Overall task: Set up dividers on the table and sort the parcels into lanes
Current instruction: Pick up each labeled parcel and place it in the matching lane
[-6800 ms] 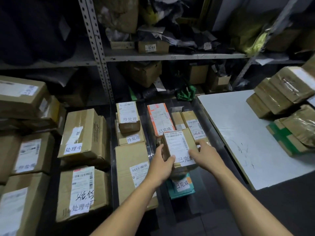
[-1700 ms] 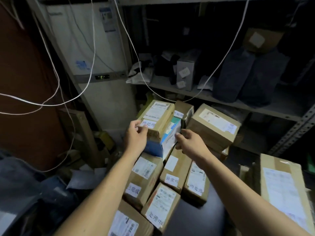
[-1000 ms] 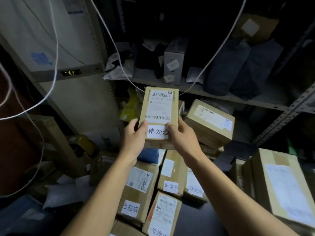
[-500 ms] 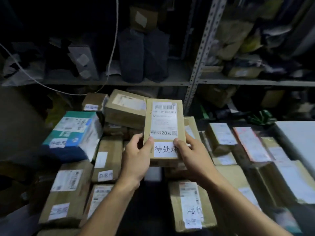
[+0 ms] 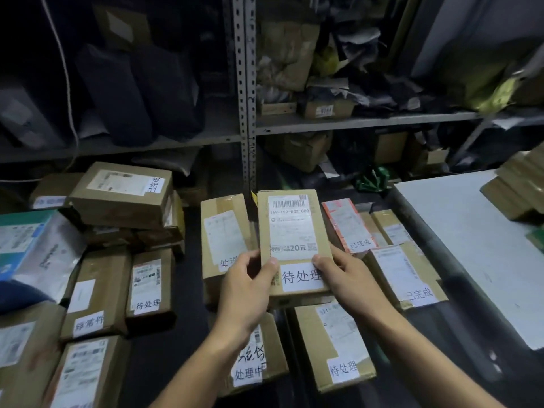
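A small brown cardboard parcel with a barcode label and a white handwritten tag is held up at the centre of the head view. My left hand grips its lower left edge, thumb on the face. My right hand grips its lower right edge the same way. Under and around it lie sorted parcels on a dark table: a tall box just to the left, a tagged box below, and an orange-edged mailer to the right.
A heap of labelled boxes fills the left side, with a teal and white package at the far left. A white board carrying stacked boxes lies at right. A metal shelf upright and loaded shelves stand behind.
I lifted this parcel off the left pile with both hands. Over the last second my view swung right, and the parcel now hangs over the sorted rows beside the white board.
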